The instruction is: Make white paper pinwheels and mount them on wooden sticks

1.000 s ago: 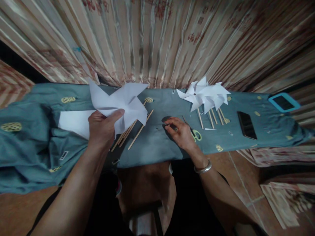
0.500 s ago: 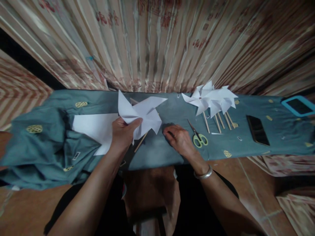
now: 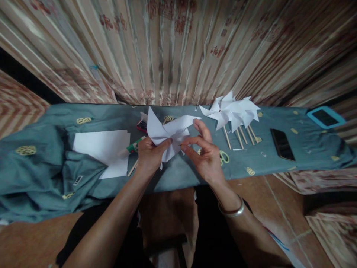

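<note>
My left hand (image 3: 150, 152) grips a white paper pinwheel (image 3: 170, 133) above the cloth, its thumb pressed near the centre where the blades fold in. My right hand (image 3: 205, 150) is at the pinwheel's right side. Its thumb and index finger pinch a thin pin (image 3: 180, 144), pointed toward the pinwheel's centre; its other fingers are curled near the upper right blade. Behind the right hand, green-handled scissors (image 3: 224, 158) are partly hidden. Finished-looking white pinwheels (image 3: 223, 111) on wooden sticks (image 3: 240, 138) lie to the right.
White paper sheets (image 3: 102, 149) lie on the green cloth (image 3: 173, 178) at left. Near my left hand are a green packet (image 3: 135, 146), a dark red box (image 3: 142, 125) and wooden sticks (image 3: 133, 168). Farther right lie a black phone (image 3: 282, 144) and a blue-framed device (image 3: 326, 117).
My right hand has risen from the cloth to the pinwheel, with a pin now showing in its fingers. My left hand has brought the pinwheel rightward, uncovering the packet and box.
</note>
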A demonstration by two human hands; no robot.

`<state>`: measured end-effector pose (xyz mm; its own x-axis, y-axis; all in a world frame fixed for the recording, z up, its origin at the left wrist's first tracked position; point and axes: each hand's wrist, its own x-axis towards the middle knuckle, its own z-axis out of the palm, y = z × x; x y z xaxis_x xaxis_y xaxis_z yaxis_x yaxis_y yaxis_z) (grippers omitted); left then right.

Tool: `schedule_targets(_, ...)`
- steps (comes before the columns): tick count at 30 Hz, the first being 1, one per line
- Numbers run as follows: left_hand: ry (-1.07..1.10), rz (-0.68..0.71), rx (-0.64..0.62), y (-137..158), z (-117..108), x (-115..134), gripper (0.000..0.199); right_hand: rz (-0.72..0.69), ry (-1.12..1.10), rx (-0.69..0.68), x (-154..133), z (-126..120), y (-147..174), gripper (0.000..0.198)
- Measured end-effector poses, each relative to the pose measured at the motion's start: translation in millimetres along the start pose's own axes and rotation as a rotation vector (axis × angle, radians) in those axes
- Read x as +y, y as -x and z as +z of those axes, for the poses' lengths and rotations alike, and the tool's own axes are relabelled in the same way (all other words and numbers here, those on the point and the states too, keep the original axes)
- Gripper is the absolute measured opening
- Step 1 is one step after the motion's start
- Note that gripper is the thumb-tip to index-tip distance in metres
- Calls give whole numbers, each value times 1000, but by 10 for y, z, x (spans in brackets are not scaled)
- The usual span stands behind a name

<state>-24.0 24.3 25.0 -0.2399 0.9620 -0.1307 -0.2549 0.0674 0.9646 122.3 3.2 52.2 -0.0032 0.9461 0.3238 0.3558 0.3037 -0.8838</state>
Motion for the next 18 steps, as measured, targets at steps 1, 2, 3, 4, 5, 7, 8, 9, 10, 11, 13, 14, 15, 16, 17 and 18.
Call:
schedule_targets(1, -7, 0, -4, 9, 19, -4, 22, 8, 26, 6, 11, 16, 0, 4)
schedule_targets(2, -15, 3, -3, 16, 37, -9, 22, 16, 41, 9, 26, 28, -1, 4)
schedule_targets(3, -21, 7, -4, 23, 54, -16, 22, 25, 49, 10, 43, 36, -3, 4)
schedule_targets(4, -24, 16, -4, 28, 69, -23, 22, 34, 50, 9, 61, 41, -8, 4)
schedule_targets(5, -20, 27, -8, 32, 84, -32, 22, 41, 46, 8, 79, 42, -13, 4)
schedule_targets(7, -2, 50, -18, 36, 106, -49, 23, 52, 33, 2, 113, 37, -24, 3)
schedule_targets(8, 3, 60, -23, 38, 114, -56, 23, 57, 23, -4, 130, 33, -29, 3)
schedule_targets(9, 5, 69, -24, 38, 119, -63, 24, 64, 11, -10, 146, 27, -33, 3)
schedule_targets(10, 1, 73, -26, 38, 122, -67, 24, 70, -2, -15, 161, 23, -37, 3)
schedule_targets(11, -7, 74, -26, 38, 122, -70, 24, 75, -10, -19, 177, 18, -39, 4)
schedule_targets(13, -23, 70, -21, 38, 119, -70, 23, 80, -9, -26, 205, 13, -41, 5)
schedule_targets(14, -28, 65, -19, 39, 117, -67, 23, 81, -3, -31, 216, 11, -41, 6)
schedule_targets(15, -30, 58, -18, 41, 115, -63, 23, 83, 3, -36, 225, 11, -40, 6)
schedule_targets(16, -28, 53, -19, 44, 113, -59, 22, 88, 3, -40, 232, 12, -39, 6)
schedule_targets(17, -22, 49, -20, 47, 112, -56, 22, 95, -7, -43, 236, 13, -38, 6)
schedule_targets(18, -17, 46, -24, 50, 112, -54, 22, 102, -23, -44, 238, 14, -36, 6)
